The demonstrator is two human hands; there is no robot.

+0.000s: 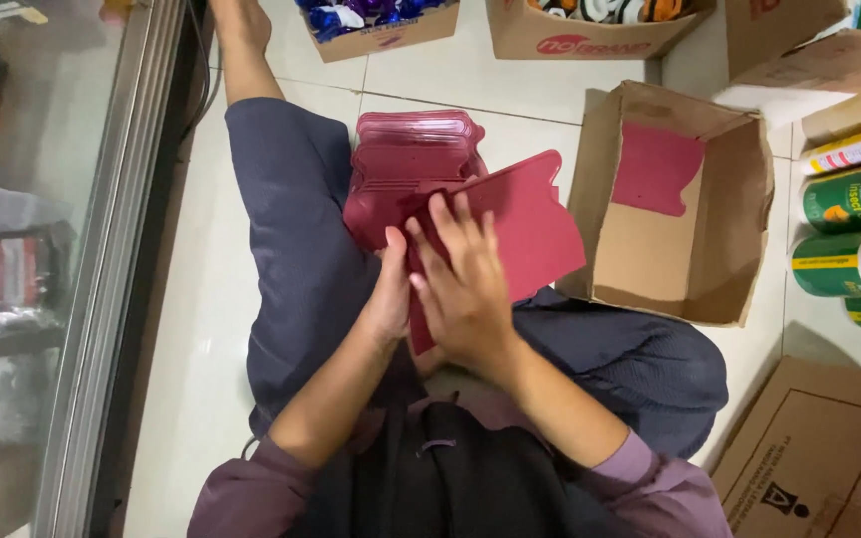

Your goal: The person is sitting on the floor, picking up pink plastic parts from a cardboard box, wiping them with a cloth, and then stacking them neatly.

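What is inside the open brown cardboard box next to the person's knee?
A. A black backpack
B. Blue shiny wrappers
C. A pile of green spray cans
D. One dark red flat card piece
D: the open brown cardboard box holds a single dark red flat card piece lying against its inner wall, the same colour and kind as the shaped dark red card that both hands are handling.

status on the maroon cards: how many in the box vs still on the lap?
Done: one maroon card lies in the open cardboard box. In hand: the right hand and left hand grip another maroon sheet together. Left: a thick stack of maroon cards rests on the lap, so most remains.
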